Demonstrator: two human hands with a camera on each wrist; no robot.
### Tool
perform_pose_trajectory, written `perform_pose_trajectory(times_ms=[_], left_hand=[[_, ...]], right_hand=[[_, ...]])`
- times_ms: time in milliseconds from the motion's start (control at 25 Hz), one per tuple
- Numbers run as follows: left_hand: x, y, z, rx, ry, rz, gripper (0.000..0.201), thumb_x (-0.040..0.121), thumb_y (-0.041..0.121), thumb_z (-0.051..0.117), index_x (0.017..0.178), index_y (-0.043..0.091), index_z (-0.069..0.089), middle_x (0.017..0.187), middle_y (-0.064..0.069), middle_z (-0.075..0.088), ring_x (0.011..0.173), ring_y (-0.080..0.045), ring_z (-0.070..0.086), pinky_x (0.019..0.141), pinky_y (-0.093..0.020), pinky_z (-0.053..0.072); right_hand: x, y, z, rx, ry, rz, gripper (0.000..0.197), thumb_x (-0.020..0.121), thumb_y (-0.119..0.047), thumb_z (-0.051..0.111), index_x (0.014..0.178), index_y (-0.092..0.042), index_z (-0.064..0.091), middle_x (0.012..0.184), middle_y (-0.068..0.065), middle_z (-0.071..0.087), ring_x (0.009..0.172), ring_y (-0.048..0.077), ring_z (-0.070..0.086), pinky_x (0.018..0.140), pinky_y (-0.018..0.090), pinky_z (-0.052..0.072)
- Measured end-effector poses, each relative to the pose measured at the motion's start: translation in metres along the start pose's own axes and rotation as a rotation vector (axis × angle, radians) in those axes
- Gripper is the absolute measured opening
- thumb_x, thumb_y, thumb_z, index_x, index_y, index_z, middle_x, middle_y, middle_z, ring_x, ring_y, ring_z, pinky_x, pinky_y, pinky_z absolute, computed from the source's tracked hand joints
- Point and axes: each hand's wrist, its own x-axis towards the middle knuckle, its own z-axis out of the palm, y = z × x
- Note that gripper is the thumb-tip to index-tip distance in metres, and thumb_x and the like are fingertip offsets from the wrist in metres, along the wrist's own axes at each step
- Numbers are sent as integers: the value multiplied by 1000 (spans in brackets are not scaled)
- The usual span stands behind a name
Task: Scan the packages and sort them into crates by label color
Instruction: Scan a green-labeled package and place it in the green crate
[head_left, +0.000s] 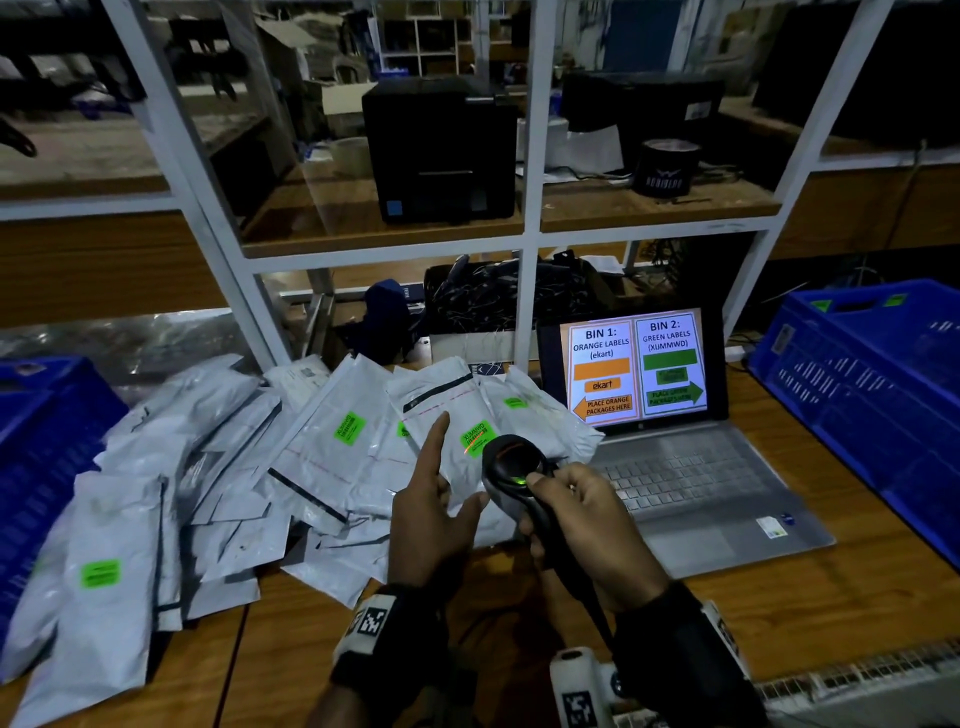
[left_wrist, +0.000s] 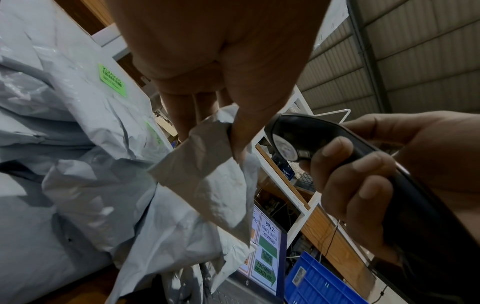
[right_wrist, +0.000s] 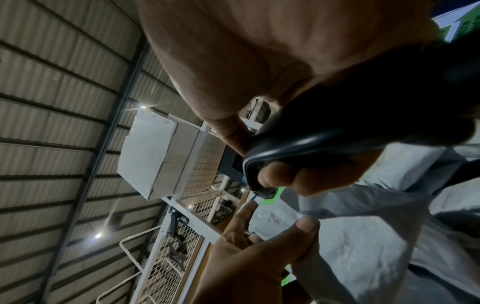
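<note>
Head view, from the left: a blue crate (head_left: 36, 457) sits at the surface's (head_left: 857, 597) left edge, and beside it spreads a heap of grey plastic mailer packages (head_left: 171, 483), crinkled and overlapping, several bearing small bright green labels with a barcode. One label (head_left: 349, 428) reads "XUMMWD". At the middle, the left hand (head_left: 431, 514) holds the near edge of one grey package (head_left: 441, 415), thumb pinching it from below in the left wrist view while the index finger points straight along its top. Its green label (head_left: 475, 439) shows a red scan line across it. Just right, the right hand (head_left: 587, 525) is wrapped around the handle of a black barcode scanner (head_left: 511, 467), whose head is aimed at that label and shows a small green light. Next comes an open laptop (head_left: 675, 467); its screen reads "BIN 1: ORANGE LABELS (ekart)", "PLACE ORANGE PACKAGES HERE", and "BIN 2: GREEN LABELS (XUMMWD)". A second blue crate (head_left: 872, 384) stands at the far right.
</note>
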Motion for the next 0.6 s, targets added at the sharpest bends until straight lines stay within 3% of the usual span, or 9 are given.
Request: perform_pose_trajectory(times_ms=[600], left_hand=[[5, -1, -1, -11, 7, 14, 101, 87, 7, 81, 164, 43, 27, 60, 2, 31, 53, -8, 35, 52, -23, 28]], right_hand=[[8, 0, 10, 82, -2, 8, 22, 103, -24, 58, 93, -5, 53, 70, 22, 66, 49, 27, 55, 49, 32, 45]])
